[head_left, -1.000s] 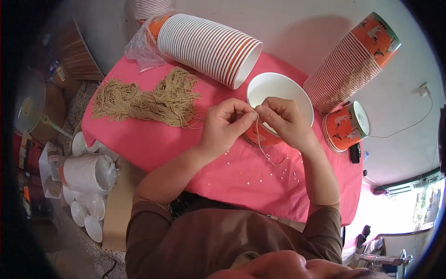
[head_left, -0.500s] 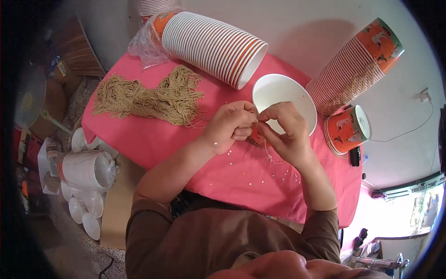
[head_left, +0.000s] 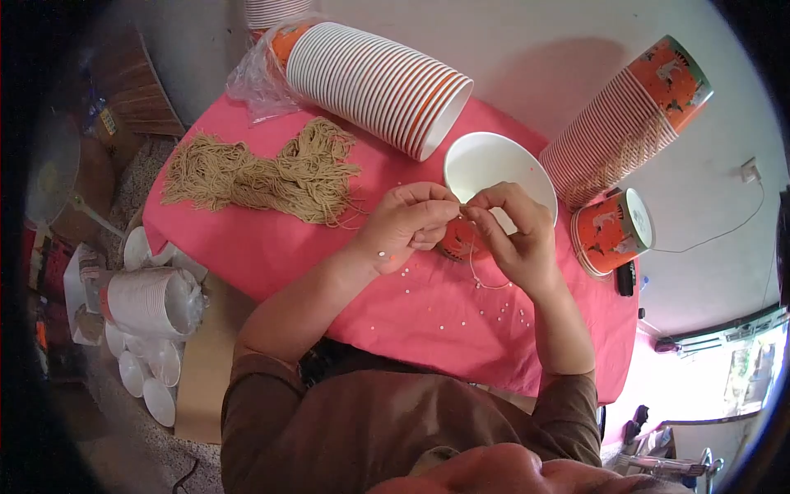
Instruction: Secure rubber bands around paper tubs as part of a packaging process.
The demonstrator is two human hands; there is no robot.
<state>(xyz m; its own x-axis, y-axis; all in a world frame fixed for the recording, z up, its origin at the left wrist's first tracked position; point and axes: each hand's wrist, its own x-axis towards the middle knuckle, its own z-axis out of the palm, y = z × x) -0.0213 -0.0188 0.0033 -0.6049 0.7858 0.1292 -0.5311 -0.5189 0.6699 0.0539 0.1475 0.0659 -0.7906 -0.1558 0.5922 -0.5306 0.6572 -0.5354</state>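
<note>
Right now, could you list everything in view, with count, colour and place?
Fabric tablecloth: one, pink, centre
Thin string: one, pale, centre
Tiny round beads: many, mostly white, on tablecloth
Round open paper bucket: one, orange, white inside, centre
Lying paper bucket stack: one, mostly white, far side
Plastic bag: one, clear, on that stack's left end
Tall paper bucket stack: one, orange and white, right
Short paper bucket stack: one, orange, right
Twisted yarn bundle: one, tan, left
Bagged cup stack: one, white, left floor
Round containers: several, white, left floor
Cardboard: one, brown, lower left
Wall socket: one, white, right wall
Dim rim items: several, blurred, left
Fabric shirt: one, brown, bottom
Left hand: one, bare, pinching string
Right hand: one, bare, pinching string
</note>
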